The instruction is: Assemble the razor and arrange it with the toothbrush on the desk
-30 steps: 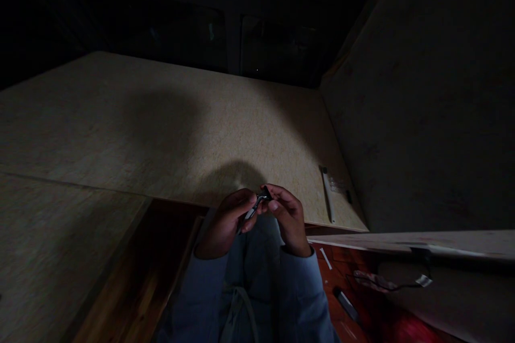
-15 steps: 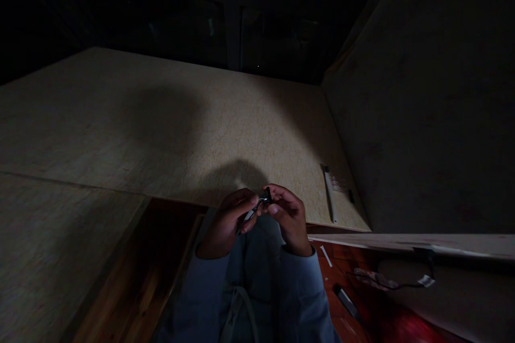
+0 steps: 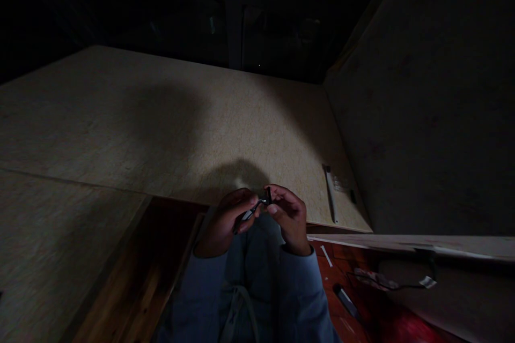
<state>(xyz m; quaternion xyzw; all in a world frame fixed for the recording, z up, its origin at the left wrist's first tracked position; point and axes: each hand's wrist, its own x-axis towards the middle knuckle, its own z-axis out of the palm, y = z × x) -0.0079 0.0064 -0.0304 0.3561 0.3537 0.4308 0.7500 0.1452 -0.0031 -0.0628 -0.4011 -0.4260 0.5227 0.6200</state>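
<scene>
Just over the table's front edge, both hands meet on a small razor (image 3: 248,215) with a silver-and-black handle and a dark, bar-shaped head (image 3: 269,196). My left hand (image 3: 220,221) is closed round the handle, its thumb lying along the neck. The fingers and thumb of my right hand (image 3: 293,221) pinch the dark head from the right side. Poor light and the fingers hide whether the head is joined to the handle.
On the tabletop (image 3: 241,118) at right lie a white stick with a dark end (image 3: 330,193), clear plastic packaging (image 3: 341,184) and a small black piece (image 3: 353,196). A wall (image 3: 426,107) bounds the right. Below are a white strip (image 3: 326,256) and a cable tag (image 3: 427,281).
The dark head has turned slightly and its bar shape shows more clearly. My left hand and the handle have shifted a little left and down. Both hands keep their hold.
</scene>
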